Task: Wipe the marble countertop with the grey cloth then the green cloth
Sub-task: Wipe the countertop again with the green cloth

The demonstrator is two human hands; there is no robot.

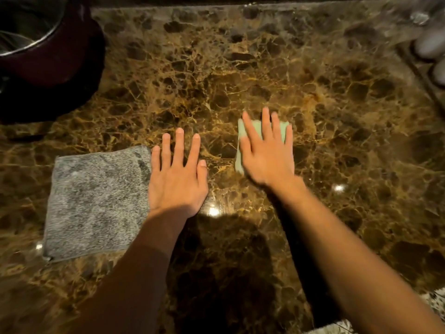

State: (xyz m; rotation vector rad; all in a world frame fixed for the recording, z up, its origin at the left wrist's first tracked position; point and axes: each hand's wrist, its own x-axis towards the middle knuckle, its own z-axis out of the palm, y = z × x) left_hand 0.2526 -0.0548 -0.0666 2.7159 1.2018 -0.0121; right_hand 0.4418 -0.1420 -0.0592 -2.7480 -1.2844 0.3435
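Grey cloth: square, mottled, spread flat on brown veined marble countertop, left side. Green cloth: small, pale, folded flat, lying right of centre, well apart from grey.

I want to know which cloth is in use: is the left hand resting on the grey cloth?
No, the left hand lies flat on the bare countertop beside the grey cloth.

You've got a dark brown marble bench veined in gold, a mottled grey cloth with darker patches, a pale green cloth, and a maroon pot with silver rim.
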